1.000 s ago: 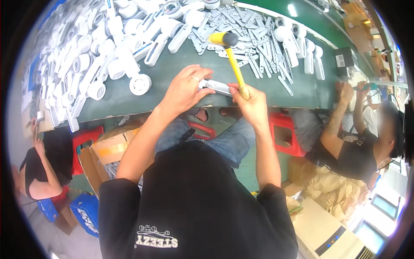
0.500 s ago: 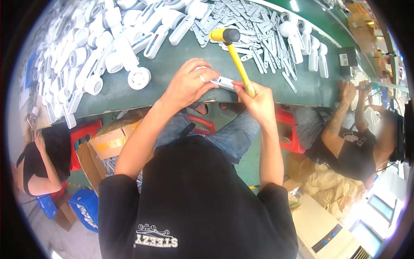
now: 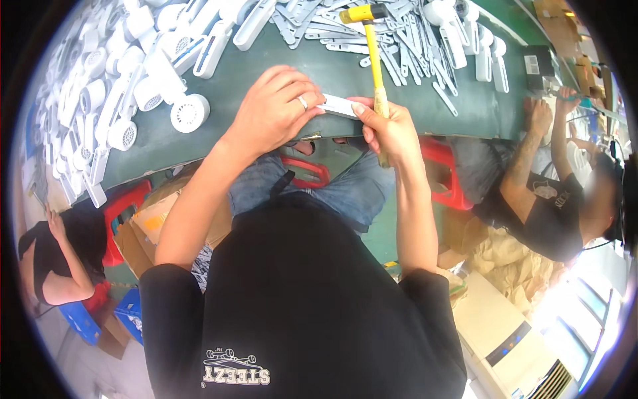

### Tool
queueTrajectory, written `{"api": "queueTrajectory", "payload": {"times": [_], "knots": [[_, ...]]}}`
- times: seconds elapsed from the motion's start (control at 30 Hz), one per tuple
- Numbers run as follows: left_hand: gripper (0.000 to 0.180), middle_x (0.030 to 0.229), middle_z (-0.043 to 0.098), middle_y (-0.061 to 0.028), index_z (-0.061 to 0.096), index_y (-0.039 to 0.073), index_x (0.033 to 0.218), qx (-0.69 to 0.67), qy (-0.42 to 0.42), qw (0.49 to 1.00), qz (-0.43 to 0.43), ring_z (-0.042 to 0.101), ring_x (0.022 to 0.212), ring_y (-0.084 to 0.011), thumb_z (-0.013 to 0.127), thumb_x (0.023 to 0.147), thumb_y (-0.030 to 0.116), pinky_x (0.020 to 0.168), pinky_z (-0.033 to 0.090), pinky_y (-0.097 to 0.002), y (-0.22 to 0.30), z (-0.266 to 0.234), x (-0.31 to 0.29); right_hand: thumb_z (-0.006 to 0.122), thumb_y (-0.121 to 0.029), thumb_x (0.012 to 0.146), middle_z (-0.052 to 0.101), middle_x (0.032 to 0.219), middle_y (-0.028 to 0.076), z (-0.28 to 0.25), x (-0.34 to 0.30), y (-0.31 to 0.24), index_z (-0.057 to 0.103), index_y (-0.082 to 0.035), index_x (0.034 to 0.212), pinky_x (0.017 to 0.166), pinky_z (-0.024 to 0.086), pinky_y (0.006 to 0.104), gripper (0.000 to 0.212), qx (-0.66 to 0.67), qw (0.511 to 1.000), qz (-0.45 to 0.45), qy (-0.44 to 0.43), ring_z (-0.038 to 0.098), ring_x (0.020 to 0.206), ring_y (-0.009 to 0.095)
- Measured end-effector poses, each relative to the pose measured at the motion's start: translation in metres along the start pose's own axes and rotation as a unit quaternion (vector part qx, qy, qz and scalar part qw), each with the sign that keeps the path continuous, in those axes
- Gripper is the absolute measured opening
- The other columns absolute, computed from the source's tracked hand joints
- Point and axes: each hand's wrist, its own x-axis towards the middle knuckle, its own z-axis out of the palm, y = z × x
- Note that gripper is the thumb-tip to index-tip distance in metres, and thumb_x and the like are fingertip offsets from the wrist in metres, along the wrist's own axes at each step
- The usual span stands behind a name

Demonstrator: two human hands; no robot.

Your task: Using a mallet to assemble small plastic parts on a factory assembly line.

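Observation:
My left hand [image 3: 276, 103], a ring on one finger, is closed around one end of a white handle-shaped plastic part [image 3: 340, 106]. Its fingers hide that end. My right hand [image 3: 392, 130] grips a yellow mallet [image 3: 377, 66] by its handle, while the thumb and a fingertip pinch the other end of the white part. The mallet's head, yellow with a black face, points away over the green bench [image 3: 292, 60]. Both hands are above the near edge of the bench.
White round-headed, vented units with handles [image 3: 189, 113] pile up at the left. Several slim grey-white strips [image 3: 445, 98] lie at the far middle, with more units [image 3: 500, 63] to their right. People work on both sides. Cardboard boxes [image 3: 149, 216] and red stools [image 3: 446, 176] stand below.
Both hands have shifted slightly left and away with the white part, which has turned to show a smoother face. The mallet stands more upright. The view has also shifted.

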Motion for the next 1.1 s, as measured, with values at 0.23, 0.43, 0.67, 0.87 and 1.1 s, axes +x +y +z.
{"api": "queueTrajectory", "payload": {"times": [0.23, 0.43, 0.67, 0.87, 1.1], "knots": [[0.024, 0.101, 0.078, -0.0010, 0.081, 0.022, 0.112, 0.029, -0.019, 0.997, 0.065, 0.073, 0.094, -0.0194, 0.081, 0.088, 0.024, 0.108, 0.054, -0.0437, 0.000, 0.014, 0.009, 0.074, -0.023, 0.102, 0.059, 0.066, -0.002, 0.006, -0.010, 0.006, 0.074, -0.001, 0.126, 0.046, 0.035, 0.0243, 0.033, 0.025, 1.000, -0.002, 0.005, 0.047, 0.050, 0.005], [0.028, 0.100, 0.076, 0.0001, 0.081, 0.021, 0.114, 0.026, -0.013, 0.997, 0.077, 0.073, 0.089, -0.0186, 0.083, 0.086, 0.018, 0.108, 0.055, -0.0450, 0.001, 0.017, 0.007, 0.042, -0.029, 0.116, 0.053, 0.069, 0.001, 0.002, -0.122, 0.034, 0.034, -0.012, 0.168, 0.053, 0.042, 0.0266, 0.055, -0.091, 0.985, -0.086, 0.115, 0.052, 0.058, 0.007], [0.023, 0.094, 0.076, 0.0024, 0.083, 0.022, 0.110, 0.038, 0.005, 0.996, 0.077, 0.071, 0.084, -0.0177, 0.083, 0.087, 0.019, 0.115, 0.051, -0.0464, -0.002, 0.015, 0.014, 0.044, -0.021, 0.115, 0.064, 0.076, 0.011, 0.027, -0.157, 0.061, 0.035, -0.011, 0.168, 0.068, 0.055, 0.0358, 0.055, -0.209, 0.963, -0.079, 0.150, 0.066, 0.065, 0.019], [0.023, 0.092, 0.076, 0.0016, 0.083, 0.022, 0.109, 0.032, 0.001, 0.997, 0.075, 0.071, 0.084, -0.0177, 0.083, 0.087, 0.019, 0.116, 0.050, -0.0471, -0.002, 0.017, 0.011, 0.046, -0.018, 0.113, 0.071, 0.086, 0.023, 0.033, -0.161, 0.065, 0.039, -0.010, 0.165, 0.070, 0.057, 0.0397, 0.053, -0.206, 0.953, -0.125, 0.181, 0.076, 0.075, 0.037], [0.022, 0.093, 0.077, 0.0020, 0.083, 0.022, 0.110, 0.031, -0.009, 0.997, 0.068, 0.072, 0.085, -0.0179, 0.083, 0.087, 0.019, 0.117, 0.049, -0.0475, 0.000, 0.015, 0.011, 0.048, -0.018, 0.112, 0.072, 0.105, 0.031, 0.033, -0.152, 0.063, 0.039, -0.012, 0.164, 0.075, 0.058, 0.0492, 0.053, -0.285, 0.943, -0.065, 0.162, 0.075, 0.091, 0.048]]}}
